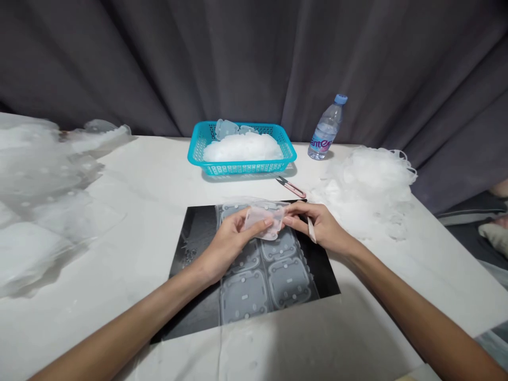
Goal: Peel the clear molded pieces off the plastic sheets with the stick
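My left hand (234, 233) pinches a small translucent, rounded-corner piece (265, 222) of soft, plastic-like sheet between thumb and fingers. At the right edge of this piece, the fingertips of my right hand (317, 222) are closed together. A slender pale tool (311, 230) sticks out below the right palm; its kind and working end are hidden. Under both hands, a translucent moulded sheet (244, 293) with several rounded panels lies over a black mat (198, 233). Past my right hand rest pink-handled thread snips (291, 187), apart from my fingers.
A blue basket (242, 169) at the back holds a heap of translucent pieces (244, 147). Right of it stands a water bottle (326, 129). A tangled pile of clear trimmings (369, 185) lies on the right, and stacked translucent sheets (35, 201) cover the left of the white table (151, 174).
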### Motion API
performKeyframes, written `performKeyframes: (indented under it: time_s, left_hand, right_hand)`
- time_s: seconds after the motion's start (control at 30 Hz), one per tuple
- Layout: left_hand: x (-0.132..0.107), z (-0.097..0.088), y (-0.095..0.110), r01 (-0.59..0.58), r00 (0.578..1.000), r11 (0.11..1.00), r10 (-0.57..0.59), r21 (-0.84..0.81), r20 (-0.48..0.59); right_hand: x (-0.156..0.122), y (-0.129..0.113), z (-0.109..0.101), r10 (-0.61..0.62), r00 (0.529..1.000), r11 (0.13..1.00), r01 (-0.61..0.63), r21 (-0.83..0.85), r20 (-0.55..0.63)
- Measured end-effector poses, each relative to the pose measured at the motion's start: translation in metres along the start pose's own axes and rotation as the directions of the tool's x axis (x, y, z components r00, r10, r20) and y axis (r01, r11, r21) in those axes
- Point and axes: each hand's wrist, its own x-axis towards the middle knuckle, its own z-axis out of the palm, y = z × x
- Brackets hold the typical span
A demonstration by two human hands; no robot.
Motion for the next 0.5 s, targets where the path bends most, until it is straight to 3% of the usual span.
performKeyframes:
  time_s: [0.17,0.33,0.5]
  left_hand:
    - [0.002,-0.002,-0.004,0.003,1.000,0.999,-0.003,-0.053,-0.002]
    - [0.001,-0.003,-0.007,0.018,0.999,0.997,-0.015,-0.074,0.039]
    - [0.000,-0.003,-0.006,0.041,0.998,0.993,-0.035,-0.108,0.053]
  right_hand:
    - [-0.001,0.001,0.000,-0.009,1.000,0.999,0.007,-0.051,-0.029]
    - [-0.003,-0.001,0.002,-0.002,1.000,0.998,0.003,-0.057,0.021]
    - [-0.001,0.005,0.010,-0.056,0.993,0.969,0.028,-0.245,-0.106]
